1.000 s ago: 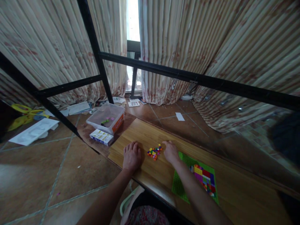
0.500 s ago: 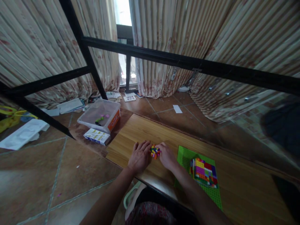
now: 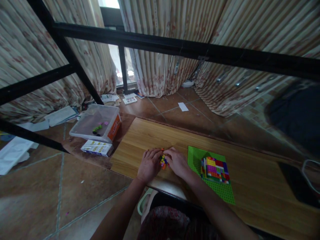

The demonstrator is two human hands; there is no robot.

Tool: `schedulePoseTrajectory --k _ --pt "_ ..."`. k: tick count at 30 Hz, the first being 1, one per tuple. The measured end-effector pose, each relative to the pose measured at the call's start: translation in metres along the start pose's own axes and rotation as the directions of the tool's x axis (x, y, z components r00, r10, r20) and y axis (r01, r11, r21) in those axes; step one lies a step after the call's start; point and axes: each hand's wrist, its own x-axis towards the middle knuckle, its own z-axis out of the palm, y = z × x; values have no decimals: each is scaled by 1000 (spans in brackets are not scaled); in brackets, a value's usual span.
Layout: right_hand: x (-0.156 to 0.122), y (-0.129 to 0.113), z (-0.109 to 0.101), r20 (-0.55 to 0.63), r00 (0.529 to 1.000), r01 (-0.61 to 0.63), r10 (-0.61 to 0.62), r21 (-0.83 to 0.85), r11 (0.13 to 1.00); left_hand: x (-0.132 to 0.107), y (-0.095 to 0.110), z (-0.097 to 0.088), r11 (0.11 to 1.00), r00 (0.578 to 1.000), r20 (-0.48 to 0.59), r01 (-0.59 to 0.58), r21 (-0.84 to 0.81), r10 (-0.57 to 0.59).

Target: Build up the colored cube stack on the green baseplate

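Observation:
A small heap of coloured bricks (image 3: 163, 162) lies on the wooden tabletop (image 3: 140, 136). My left hand (image 3: 149, 164) lies flat against its left side, fingers stretched toward it. My right hand (image 3: 176, 161) cups the heap from the right, fingers curved against the bricks. The two hands nearly meet around the pile and hide most of it. To the right lies a green baseplate (image 3: 225, 191) carrying a multicoloured block of joined bricks (image 3: 215, 169).
On the tiled floor to the left stand a clear plastic tub (image 3: 96, 122) with a few bricks in it and a flat white box (image 3: 97, 148). Black metal frame bars (image 3: 175, 46) cross above. Papers lie by the curtains. A dark object (image 3: 297, 183) sits at the table's right end.
Both hands have drawn in from either side of the scattered bricks and pushed them into a tight heap. The view has tilted down and shifted left.

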Motion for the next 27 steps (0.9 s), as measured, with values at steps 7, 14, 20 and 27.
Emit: schedulePoseTrajectory --k 7,14,20,27 --pt "4 -11 10 33 998 -42 44 -63 997 8 -2 1 992 1000 13 10 -126 -8" --pt "5 -7 15 -7 999 -40 40 -42 998 21 -2 8 981 992 101 -52 -184 72" --pt "4 -2 17 -19 1000 -18 18 11 1000 18 1 4 967 992 52 -97 -235 112" --pt "-6 10 7 43 990 136 -137 22 990 4 9 -3 975 988 98 -102 -196 123"
